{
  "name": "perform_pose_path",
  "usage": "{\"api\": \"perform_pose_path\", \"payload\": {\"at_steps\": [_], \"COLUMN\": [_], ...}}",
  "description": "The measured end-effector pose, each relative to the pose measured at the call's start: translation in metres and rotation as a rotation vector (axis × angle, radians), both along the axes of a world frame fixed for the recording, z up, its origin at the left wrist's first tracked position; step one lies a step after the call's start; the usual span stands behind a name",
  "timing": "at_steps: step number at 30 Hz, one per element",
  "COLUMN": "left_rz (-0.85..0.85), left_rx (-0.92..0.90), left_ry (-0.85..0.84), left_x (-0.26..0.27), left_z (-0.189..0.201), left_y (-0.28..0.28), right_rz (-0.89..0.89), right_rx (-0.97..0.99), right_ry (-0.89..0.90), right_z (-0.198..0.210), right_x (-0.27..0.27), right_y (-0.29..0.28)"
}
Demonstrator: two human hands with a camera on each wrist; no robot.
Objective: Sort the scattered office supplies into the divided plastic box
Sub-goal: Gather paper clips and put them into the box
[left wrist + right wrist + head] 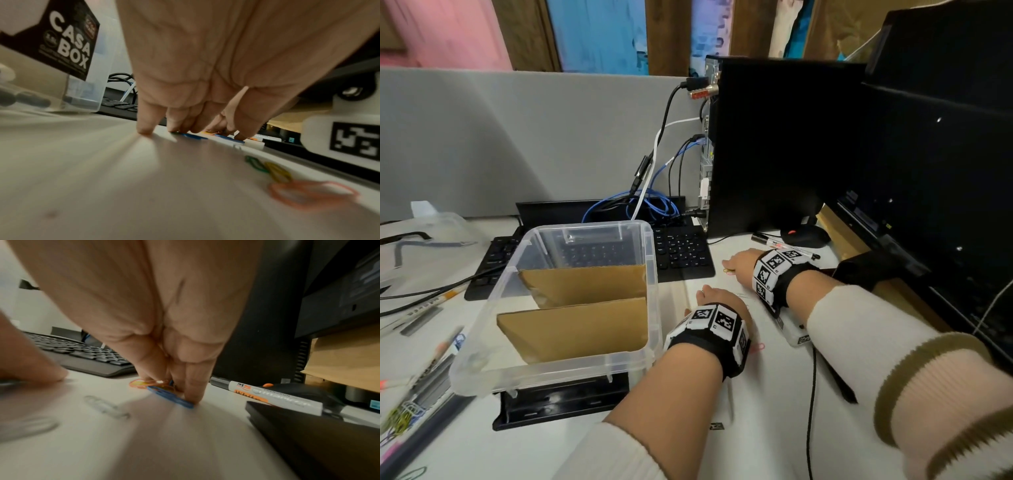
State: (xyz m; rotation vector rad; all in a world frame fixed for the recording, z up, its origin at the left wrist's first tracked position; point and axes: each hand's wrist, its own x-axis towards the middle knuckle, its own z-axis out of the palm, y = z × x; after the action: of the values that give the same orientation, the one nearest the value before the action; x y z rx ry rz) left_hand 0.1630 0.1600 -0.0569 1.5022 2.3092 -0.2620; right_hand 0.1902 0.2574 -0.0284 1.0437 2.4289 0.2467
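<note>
The clear plastic box (pixel 650 260) with two cardboard dividers stands left of both hands. My left hand (pixel 714 298) is just right of the box; in its wrist view the left hand (pixel 189 131) has straight fingers whose tips press the desk over a blue paper clip (pixel 195 136). Green (pixel 255 164), yellow (pixel 277 172) and orange (pixel 312 193) clips lie loose nearby. My right hand (pixel 734 265) is farther back by the keyboard. In the right wrist view the right hand (pixel 176 391) has bunched fingertips that pinch a blue paper clip (pixel 170 397), with an orange clip (pixel 141 383) touching it.
A black keyboard (pixel 681 253) lies behind the box, and a computer tower (pixel 774 144) and a monitor stand to the right. A marker (pixel 784 244) and a mouse (pixel 804 235) sit beyond my right hand. Pens and a heap of clips (pixel 400 416) lie far left. Clear clips (pixel 107 407) rest on the desk.
</note>
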Motion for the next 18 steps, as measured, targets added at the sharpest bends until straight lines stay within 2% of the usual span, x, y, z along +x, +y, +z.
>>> {"api": "perform_pose_path", "payload": {"at_steps": [3,8,11,18], "left_rz": [-0.018,-0.117,-0.195,-0.341], "left_rx": [-0.015,0.091,0.085,0.048], "left_ry": [-0.091,-0.164,-0.196,-0.131], "left_x": [0.008,0.012,0.014,0.02], "left_z": [0.005,-0.006,-0.008,-0.003], "left_y": [-0.002,-0.014,-0.024,-0.059], "right_rz": [0.054,0.018,-0.017,-0.148], "right_rx": [-0.006,-0.025,-0.05,-0.12], "right_ry": [-0.066,-0.052,-0.048,0.073], "right_z": [0.003,0.002,-0.004,-0.009], "right_x": [0.011,0.027,0.032,0.052], "right_y": [-0.016,-0.043,-0.052,-0.092]}}
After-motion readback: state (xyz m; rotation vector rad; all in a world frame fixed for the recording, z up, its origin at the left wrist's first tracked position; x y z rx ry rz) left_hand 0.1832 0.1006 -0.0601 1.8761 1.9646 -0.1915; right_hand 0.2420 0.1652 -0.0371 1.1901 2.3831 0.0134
